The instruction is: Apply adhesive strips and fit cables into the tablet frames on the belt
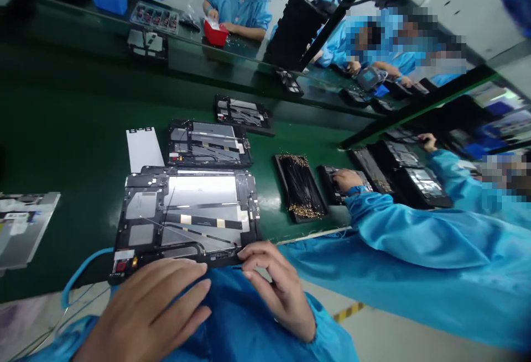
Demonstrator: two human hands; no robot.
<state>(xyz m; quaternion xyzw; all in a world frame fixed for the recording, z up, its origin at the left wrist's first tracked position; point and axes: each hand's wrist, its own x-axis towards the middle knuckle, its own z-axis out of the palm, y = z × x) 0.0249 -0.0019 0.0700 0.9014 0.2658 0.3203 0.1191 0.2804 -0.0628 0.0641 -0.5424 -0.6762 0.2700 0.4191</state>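
Nearest me lies an opened tablet assembly (203,190) with a black frame, silver inner panels, flat ribbon strips and thin black cables. My left hand (153,304) is over its near left edge, fingers stretched out and holding nothing visible; the fingertips hide part of that edge. At the near right corner is my right hand (280,287), its fingertips and thumb drawn together against the edge. A short dark sliver shows beside those fingertips, too small to name. Behind the assembly, a second similar tablet assembly (209,143) rests in a black tray.
Beyond stands another tablet assembly (243,113). A white sheet (144,149) lies behind left, a silver panel (31,235) at far left. To the right, a black tray (280,177) holds black cables with gold ends. A co-worker's hand (347,179) works beside it; others sit across the bench.
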